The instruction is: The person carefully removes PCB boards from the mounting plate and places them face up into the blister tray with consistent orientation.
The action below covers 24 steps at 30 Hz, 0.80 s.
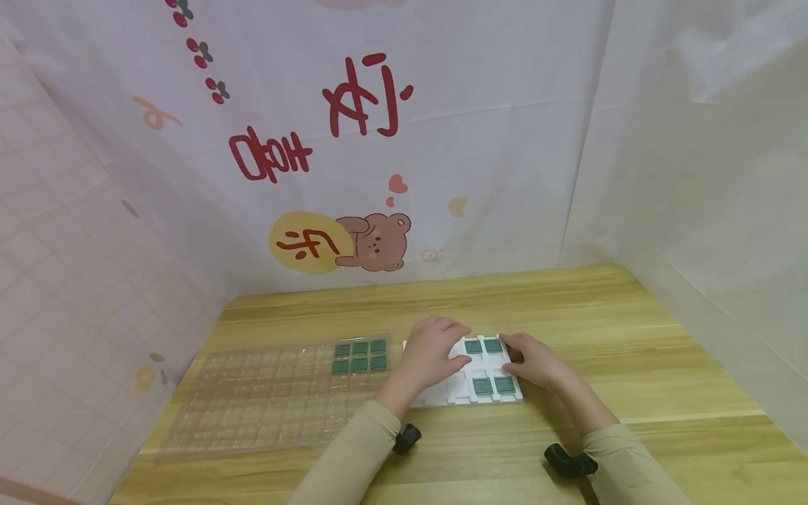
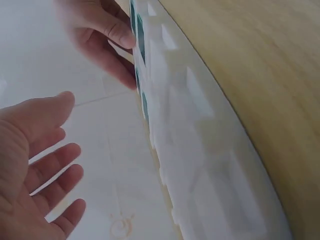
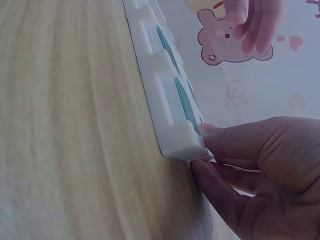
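A white tray [image 1: 457, 390] with moulded pockets lies on the table, several green chip-like squares [image 1: 482, 386] in its right part. At its right end my right hand [image 1: 536, 362] grips the edge; in the right wrist view the thumb and fingers [image 3: 230, 142] close on the tray's corner. Above the left part of the tray is my left hand [image 1: 431, 353], its fingers spread and holding nothing. The left wrist view shows that hand [image 2: 37, 165] apart from the tray. It hides part of the tray's left half in the head view.
Left of the white tray lies a wide clear plastic tray [image 1: 271, 410] with many compartments. Several green squares [image 1: 360, 365] sit in its far right corner. A wooden table [image 1: 480, 456] carries everything, with printed white curtains [image 1: 492, 175] behind and at both sides.
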### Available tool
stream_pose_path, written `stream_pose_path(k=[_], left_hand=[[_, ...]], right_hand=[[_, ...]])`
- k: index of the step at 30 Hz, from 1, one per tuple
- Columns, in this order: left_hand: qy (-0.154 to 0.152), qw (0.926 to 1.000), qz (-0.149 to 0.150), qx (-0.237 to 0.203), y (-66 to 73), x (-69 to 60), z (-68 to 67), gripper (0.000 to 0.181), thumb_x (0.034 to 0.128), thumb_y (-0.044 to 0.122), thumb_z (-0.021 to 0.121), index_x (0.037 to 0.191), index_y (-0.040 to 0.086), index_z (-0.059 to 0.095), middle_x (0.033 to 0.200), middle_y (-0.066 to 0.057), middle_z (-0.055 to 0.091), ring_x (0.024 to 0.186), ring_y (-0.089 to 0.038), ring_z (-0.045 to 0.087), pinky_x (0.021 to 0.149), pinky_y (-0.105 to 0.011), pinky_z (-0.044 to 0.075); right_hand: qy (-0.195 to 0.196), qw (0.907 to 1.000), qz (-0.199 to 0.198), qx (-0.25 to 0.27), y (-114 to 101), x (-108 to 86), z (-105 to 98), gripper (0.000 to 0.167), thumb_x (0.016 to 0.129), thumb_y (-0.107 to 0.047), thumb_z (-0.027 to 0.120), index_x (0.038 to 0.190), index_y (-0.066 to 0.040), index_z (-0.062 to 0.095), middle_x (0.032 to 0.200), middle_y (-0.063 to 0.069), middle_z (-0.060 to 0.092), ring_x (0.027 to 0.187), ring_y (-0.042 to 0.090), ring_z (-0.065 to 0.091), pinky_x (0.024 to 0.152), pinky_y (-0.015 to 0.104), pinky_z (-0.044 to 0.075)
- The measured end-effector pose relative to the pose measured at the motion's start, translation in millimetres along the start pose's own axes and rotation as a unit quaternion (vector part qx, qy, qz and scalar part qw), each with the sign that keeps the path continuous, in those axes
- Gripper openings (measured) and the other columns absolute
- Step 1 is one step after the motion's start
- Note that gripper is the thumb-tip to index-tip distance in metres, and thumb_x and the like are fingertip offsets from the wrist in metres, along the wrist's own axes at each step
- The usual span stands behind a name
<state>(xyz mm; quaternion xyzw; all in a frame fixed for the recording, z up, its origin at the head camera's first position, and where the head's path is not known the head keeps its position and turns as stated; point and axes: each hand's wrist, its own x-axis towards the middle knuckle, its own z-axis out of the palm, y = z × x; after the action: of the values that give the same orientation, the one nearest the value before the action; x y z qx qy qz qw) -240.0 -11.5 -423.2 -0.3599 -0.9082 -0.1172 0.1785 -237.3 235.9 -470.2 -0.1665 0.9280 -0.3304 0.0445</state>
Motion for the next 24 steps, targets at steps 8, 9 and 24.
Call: stream_pose_path(k=[8,9,24], left_hand=[[-0.059,0.9977,-0.033,0.009,12.6,18.5,6.4,0.046,0.0843,0.041,0.078,0.125,0.021,0.068,0.123,0.004,0.065,0.115,-0.016,0.056,0.097,-0.039,0.043],[-0.062,0.9973,-0.037,0.009,13.2,20.8,7.3,0.046,0.0840,0.041,0.078,0.125,0.021,0.068,0.122,0.004,0.065,0.114,-0.016,0.056,0.096,-0.039,0.043],[-0.149,0.9822,-0.115,0.011,16.1,46.6,21.3,0.048,0.0836,0.041,0.078,0.126,0.023,0.068,0.125,0.004,0.065,0.116,-0.018,0.054,0.097,-0.037,0.041]], right_hand=[[-0.002,1.0000,-0.007,0.003,0.8,0.5,-0.2,0.061,0.087,-0.006,0.074,0.138,0.014,0.046,0.125,0.027,0.056,0.106,0.033,0.054,0.094,0.054,0.044],[-0.003,1.0000,-0.006,0.005,0.6,0.4,-0.3,0.061,0.087,-0.006,0.074,0.138,0.014,0.046,0.125,0.027,0.055,0.106,0.033,0.055,0.094,0.054,0.044],[-0.004,0.9997,-0.023,-0.010,-2.4,-0.7,-3.2,0.061,0.087,-0.007,0.074,0.136,0.017,0.046,0.129,0.032,0.053,0.118,0.045,0.051,0.098,0.058,0.041]])
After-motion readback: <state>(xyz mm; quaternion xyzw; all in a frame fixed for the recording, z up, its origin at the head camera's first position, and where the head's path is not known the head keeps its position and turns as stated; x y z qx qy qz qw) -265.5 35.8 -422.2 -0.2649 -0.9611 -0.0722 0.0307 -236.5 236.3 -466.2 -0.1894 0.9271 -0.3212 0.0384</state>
